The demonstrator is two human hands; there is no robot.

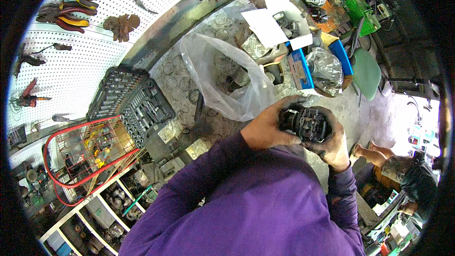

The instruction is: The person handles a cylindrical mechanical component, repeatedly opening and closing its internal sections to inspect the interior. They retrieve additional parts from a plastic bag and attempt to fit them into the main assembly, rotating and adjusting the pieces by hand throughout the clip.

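Observation:
Both my hands hold a dark, round alternator-like part [305, 124] in front of my chest. Its upturned end shows metal pieces and recesses. My left hand [271, 125] wraps its left side, with the thumb along the near edge. Around the right side curls my right hand [334, 142], dark smudges on its fingers. The fingertips beneath the part are hidden. Just beyond my hands a large clear plastic bag [208, 52] lies open on the grimy worktop [168, 73]. A blue box [301, 72] beside it holds something wrapped in clear plastic [324, 68].
An open black socket set [151, 102] lies to the left, near a red-rimmed wire basket [87, 180]. Pliers [71, 16] hang on the white pegboard [90, 47]. A green stool seat [366, 74] stands at right. Another person [403, 170] is at the lower right.

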